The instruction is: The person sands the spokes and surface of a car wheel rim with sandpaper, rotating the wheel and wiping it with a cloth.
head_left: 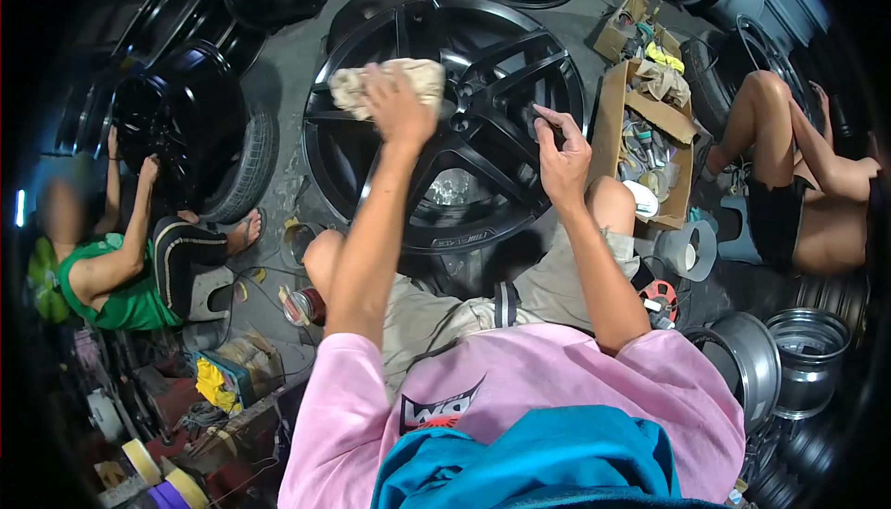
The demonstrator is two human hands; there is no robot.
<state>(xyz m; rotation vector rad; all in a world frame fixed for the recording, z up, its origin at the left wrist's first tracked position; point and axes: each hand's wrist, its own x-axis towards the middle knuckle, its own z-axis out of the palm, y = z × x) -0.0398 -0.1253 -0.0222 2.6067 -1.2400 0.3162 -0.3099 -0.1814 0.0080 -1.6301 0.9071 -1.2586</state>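
A black multi-spoke car wheel rim (506, 73) lies flat in front of my knees, its face turned up. My left hand (401, 110) presses a crumpled cream-coloured rag (348, 93) onto the spokes at the left of the hub, and the motion blurs its fingers slightly. Over the rim's right side is my right hand (564, 154), its thumb and forefinger curved and apart. I make out nothing held in it. Floor shows through the gaps between the spokes.
A cardboard box (608, 128) of tools and supplies stands at my right. One person (121, 268) sits on the left by a dark wheel with a tyre (255, 161); another person (826, 193) sits on the right. Silver rims (807, 360) stand at lower right, and taped rolls (144, 463) lie lower left.
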